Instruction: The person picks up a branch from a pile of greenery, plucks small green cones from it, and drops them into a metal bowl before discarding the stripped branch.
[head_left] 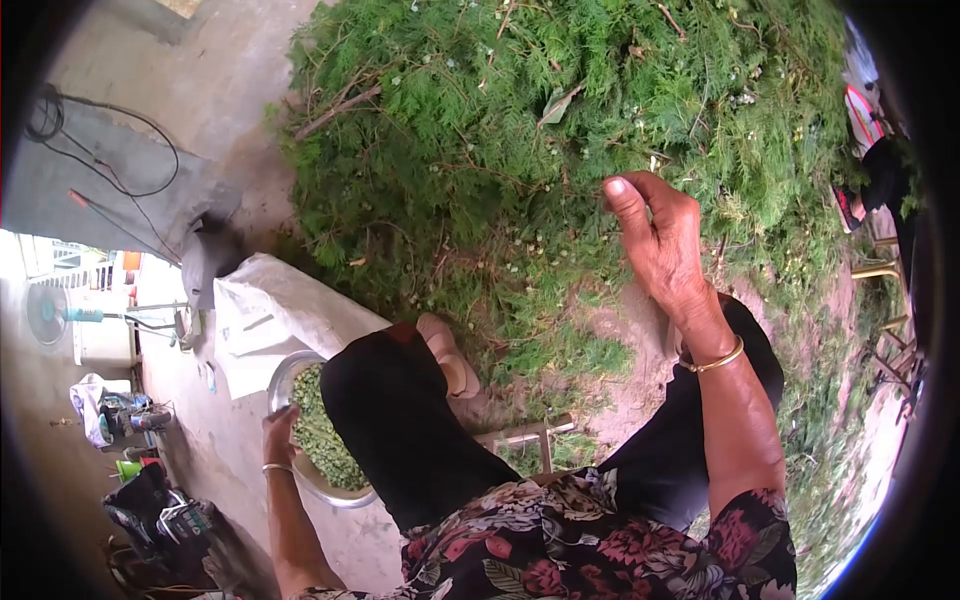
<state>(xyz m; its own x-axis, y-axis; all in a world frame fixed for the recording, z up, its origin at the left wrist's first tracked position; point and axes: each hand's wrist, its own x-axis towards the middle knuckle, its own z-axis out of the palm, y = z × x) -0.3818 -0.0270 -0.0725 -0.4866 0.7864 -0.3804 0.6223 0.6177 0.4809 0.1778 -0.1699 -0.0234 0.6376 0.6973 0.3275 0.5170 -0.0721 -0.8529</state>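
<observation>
My left hand (280, 437) is at the left rim of a round metal basin (334, 496), its fingers closed over the edge. Small green seed cones (325, 437) fill the basin, which rests on the floor beside my left leg. My right hand (657, 236) is raised over the near side of a big heap of green conifer branches (540, 130). Its fingers are curled in, with the thumb laid against them; whatever may be between them is hidden.
A white sack (300, 300) lies between the basin and the heap. Wooden bars of a low stool (530, 434) show between my legs. At left are a fan (48, 314) and a black cable (120, 185). Another person's dark-clothed leg (882, 175) appears at far right.
</observation>
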